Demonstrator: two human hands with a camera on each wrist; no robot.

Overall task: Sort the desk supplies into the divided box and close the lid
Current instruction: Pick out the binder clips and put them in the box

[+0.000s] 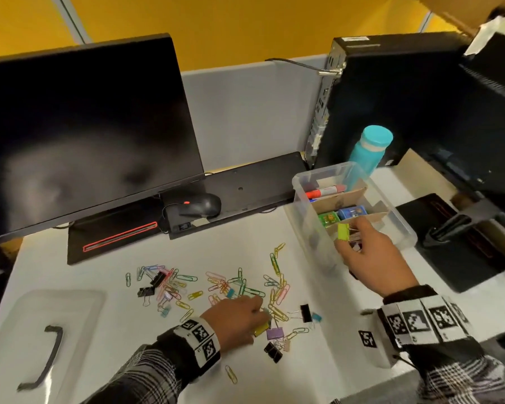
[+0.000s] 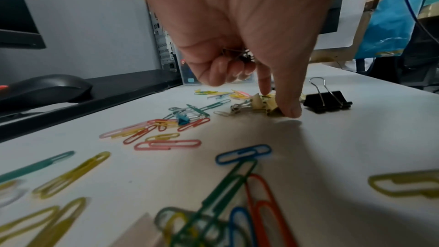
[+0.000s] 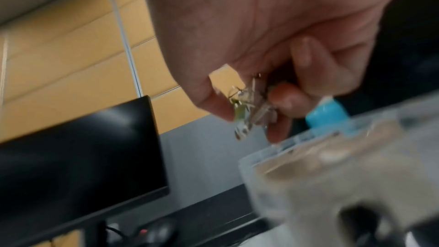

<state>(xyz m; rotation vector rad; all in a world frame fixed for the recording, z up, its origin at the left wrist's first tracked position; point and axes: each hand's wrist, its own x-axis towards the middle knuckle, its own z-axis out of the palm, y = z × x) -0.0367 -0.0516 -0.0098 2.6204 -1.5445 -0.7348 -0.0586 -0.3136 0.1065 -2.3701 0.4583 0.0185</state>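
The right grip (image 1: 370, 252) pinches a lime binder clip (image 1: 343, 231) over the divided box (image 1: 303, 182). The left grip (image 1: 239, 319) pinches a yellow binder clip (image 2: 263, 104) lying on the desk (image 1: 318, 365) among scattered paper clips (image 1: 216, 284).

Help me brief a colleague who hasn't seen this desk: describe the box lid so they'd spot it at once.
Start at the big black monitor on the left of the white desk. In front of it, at the desk's near-left corner, lies the clear plastic lid, flat and apart from the scattered coloured paper clips. Its dark curved handle sets it apart.
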